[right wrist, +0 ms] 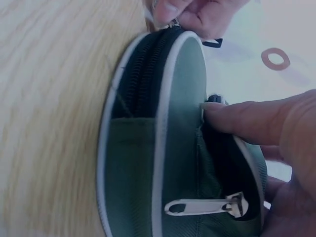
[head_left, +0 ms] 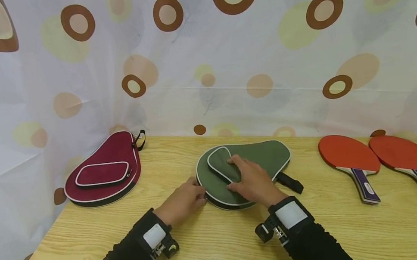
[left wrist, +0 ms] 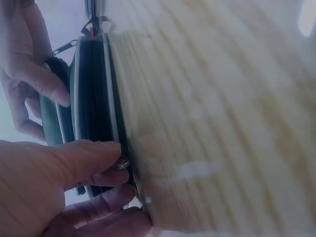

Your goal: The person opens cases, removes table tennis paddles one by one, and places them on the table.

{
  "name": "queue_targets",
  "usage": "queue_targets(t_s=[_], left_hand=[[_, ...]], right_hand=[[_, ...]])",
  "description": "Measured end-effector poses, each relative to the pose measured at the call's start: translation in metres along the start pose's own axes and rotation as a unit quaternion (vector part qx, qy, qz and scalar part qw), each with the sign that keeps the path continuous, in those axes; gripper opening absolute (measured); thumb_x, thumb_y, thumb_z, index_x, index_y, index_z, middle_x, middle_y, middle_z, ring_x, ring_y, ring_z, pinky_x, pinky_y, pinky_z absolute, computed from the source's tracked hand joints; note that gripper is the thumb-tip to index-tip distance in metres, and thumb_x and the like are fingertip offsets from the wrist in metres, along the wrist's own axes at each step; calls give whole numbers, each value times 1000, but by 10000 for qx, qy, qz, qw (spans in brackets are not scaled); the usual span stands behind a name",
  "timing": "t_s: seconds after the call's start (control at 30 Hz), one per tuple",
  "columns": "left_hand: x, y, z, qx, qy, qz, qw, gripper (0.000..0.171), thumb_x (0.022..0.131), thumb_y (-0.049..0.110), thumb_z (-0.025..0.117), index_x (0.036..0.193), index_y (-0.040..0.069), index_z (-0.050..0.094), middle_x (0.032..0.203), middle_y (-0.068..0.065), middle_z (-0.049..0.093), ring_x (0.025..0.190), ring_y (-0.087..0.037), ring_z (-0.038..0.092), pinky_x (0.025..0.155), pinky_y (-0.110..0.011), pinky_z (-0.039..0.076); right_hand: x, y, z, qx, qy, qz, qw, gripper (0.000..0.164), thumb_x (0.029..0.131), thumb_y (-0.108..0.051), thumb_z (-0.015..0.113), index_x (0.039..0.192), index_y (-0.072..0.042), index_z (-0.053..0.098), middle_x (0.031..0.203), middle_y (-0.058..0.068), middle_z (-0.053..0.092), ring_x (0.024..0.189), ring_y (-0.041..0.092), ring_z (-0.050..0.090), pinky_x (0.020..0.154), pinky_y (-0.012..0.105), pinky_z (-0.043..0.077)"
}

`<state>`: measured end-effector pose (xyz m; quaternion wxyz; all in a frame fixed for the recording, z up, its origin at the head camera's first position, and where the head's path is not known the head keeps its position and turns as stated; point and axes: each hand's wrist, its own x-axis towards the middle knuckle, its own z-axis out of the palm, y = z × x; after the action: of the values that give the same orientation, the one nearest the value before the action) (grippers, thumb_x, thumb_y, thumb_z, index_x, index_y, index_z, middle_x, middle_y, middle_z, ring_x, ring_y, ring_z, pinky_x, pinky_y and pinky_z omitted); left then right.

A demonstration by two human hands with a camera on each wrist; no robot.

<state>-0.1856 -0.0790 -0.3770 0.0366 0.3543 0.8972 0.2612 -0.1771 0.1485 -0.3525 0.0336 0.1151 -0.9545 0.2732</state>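
A green table tennis paddle case [head_left: 260, 152] with pale piping lies flat on the table, its raised pocket [head_left: 217, 160] on top. At the case's left edge, my left hand [head_left: 184, 200] pinches a metal zipper pull [left wrist: 121, 162] between thumb and forefinger. My right hand [head_left: 253, 181] rests over the case and grips the pocket, thumb at its near edge and fingers across its top. In the right wrist view the pocket's mouth gapes beside my thumb, with a silver zipper pull [right wrist: 197, 206] hanging there. The case's main zipper [right wrist: 143, 74] runs along the dark side wall.
A maroon paddle case [head_left: 101, 175] with a strap lies at the left. Two red paddles [head_left: 346, 154] [head_left: 402, 151] lie side by side at the right. A black strap [head_left: 290, 182] sticks out from the green case. Behind the wooden table [head_left: 223, 249] hangs a patterned curtain [head_left: 199, 53].
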Motion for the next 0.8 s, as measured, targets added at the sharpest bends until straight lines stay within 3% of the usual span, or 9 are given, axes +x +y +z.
queue_targets(t_s=[0.27,0.6,0.8], left_hand=[[1,-3,0,-28,93,138,9999,4,96,3,66,96,3,69,97,-6,53,81,-14,51,71,-26,46],[1,-4,-2,32,157,142,9998,6,96,1,65,97,5,69,95,-5,55,79,-13,51,69,-25,45],[1,-5,-1,85,148,100,9998,9,96,1,64,101,5,70,99,-7,57,82,-15,53,71,-27,48]], right_hand=[[-3,6,-11,-62,-383,-156,9991,57,88,-10,78,138,-12,53,142,18,55,126,41,54,94,55,48],[-6,16,-20,-198,-495,-596,9968,54,83,4,77,130,-12,56,138,16,60,126,42,54,95,58,46],[-8,16,-20,-521,-374,-858,9942,52,82,4,78,127,-9,54,134,16,62,124,40,56,108,68,30]])
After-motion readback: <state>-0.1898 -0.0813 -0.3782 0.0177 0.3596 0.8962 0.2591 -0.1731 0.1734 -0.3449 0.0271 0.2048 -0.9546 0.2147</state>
